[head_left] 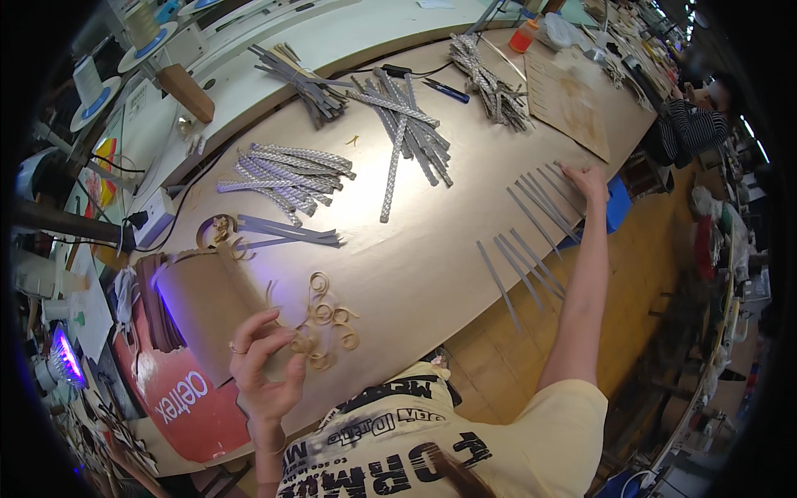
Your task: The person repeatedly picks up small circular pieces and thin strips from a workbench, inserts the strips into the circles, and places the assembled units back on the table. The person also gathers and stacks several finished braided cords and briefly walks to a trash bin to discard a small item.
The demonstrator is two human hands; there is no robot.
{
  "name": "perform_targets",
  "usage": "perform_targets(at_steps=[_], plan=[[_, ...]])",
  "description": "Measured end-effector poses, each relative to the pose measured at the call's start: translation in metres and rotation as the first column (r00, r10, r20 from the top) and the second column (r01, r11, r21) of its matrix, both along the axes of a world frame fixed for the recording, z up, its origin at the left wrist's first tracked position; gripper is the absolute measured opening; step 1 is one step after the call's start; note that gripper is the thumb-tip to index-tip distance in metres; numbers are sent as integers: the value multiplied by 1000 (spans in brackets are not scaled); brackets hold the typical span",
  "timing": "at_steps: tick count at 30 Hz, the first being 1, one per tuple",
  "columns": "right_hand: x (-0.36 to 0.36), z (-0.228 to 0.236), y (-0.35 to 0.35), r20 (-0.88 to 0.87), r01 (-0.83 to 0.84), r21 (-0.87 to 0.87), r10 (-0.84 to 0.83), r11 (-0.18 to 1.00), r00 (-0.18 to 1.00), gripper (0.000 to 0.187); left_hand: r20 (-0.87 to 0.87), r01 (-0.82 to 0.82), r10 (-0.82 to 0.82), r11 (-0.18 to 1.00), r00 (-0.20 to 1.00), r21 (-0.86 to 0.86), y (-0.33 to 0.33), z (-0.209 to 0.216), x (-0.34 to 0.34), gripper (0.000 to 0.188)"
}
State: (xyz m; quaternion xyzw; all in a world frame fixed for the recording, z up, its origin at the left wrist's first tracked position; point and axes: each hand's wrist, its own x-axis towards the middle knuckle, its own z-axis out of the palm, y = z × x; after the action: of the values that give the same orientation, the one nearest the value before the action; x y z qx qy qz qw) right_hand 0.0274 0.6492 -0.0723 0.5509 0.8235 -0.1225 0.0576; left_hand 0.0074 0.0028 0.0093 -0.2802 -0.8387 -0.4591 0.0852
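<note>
The right hand (586, 179) is extended far across the bench (415, 266), fingers spread flat on grey strips (540, 203) laid at the bench's far edge. The left hand (264, 365) is held near the body, fingers closed on tan curled shavings (328, 328), beside a cardboard roll (207, 303).

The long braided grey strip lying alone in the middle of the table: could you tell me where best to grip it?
Probably pinch the braided strip at its near end, coming from above on the person's side. That end lies free on bare table, while its far end runs under the crossed pile of strips.
</note>
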Motion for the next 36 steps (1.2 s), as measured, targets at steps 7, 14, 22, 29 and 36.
perform_targets(at_steps=[7,14,22,29,36], plan=[[-25,12,-53,272,-188,634,11,750,962,80,39,46,-48,997,998,56,1,-4,-1,26],[-88,-1,-300,-667,-859,90,670,505,324,33,60,-36,36,999,998,-9,-13,0,-4,16],[-76,16,-421,-282,-904,82,880,420,383,30,112,-156,149,987,982,49,-26,-8,5,15],[-62,42,-426,-771,-867,-405,402,289,494,15,44,-102,98,989,994,109,-6,-16,-9,20],[-36,90,-449,-905,-915,-402,164,-38,392,15,-108,-131,156,970,982,207,9,-9,-15,27]])
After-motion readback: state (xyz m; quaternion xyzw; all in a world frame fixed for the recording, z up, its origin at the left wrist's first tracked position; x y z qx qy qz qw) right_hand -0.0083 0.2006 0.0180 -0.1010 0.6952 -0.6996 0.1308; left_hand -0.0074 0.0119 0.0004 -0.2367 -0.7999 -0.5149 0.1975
